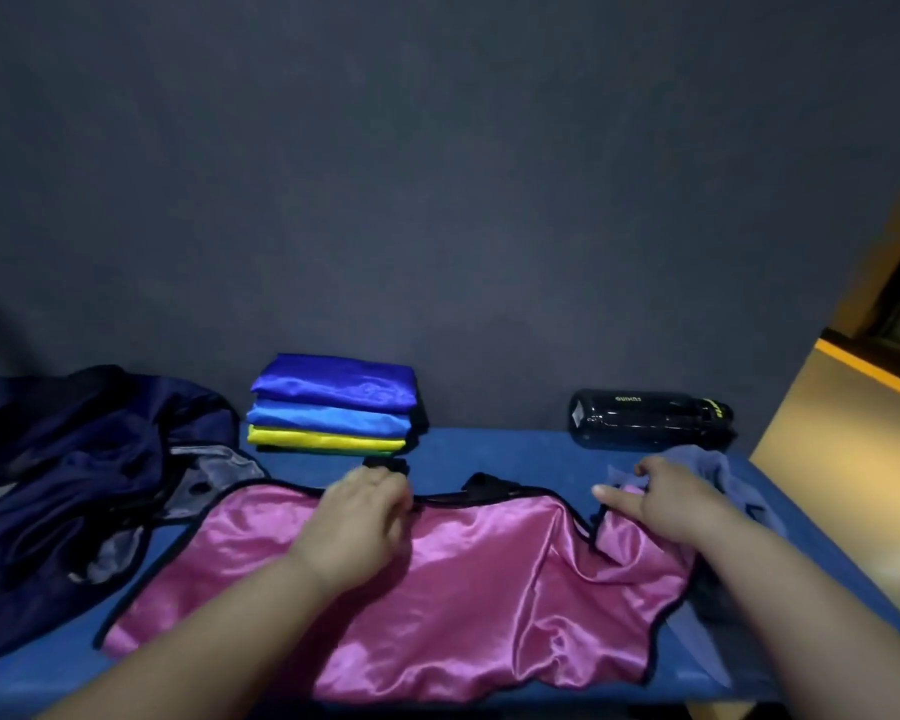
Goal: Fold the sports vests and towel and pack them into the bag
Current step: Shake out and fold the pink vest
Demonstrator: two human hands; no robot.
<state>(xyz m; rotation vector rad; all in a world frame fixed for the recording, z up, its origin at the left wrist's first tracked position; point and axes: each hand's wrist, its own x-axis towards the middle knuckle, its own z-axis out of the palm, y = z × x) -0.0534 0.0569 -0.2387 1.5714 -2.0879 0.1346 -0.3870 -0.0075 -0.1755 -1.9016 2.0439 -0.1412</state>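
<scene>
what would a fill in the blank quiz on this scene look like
The vest under the left hand and right hand is ____.
In the folded stack, the vest below the two blue ones is ____.
The black bottle lies on its ____.
The bag lies to the ____ of that stack.
Missing: pink; yellow; side; left

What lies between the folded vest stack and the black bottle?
Between the stack and bottle, only bare blue table, per the head view.

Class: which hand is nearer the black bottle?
Right. The right hand is just in front of the bottle; the left hand holds the pink vest, farther left.
</scene>
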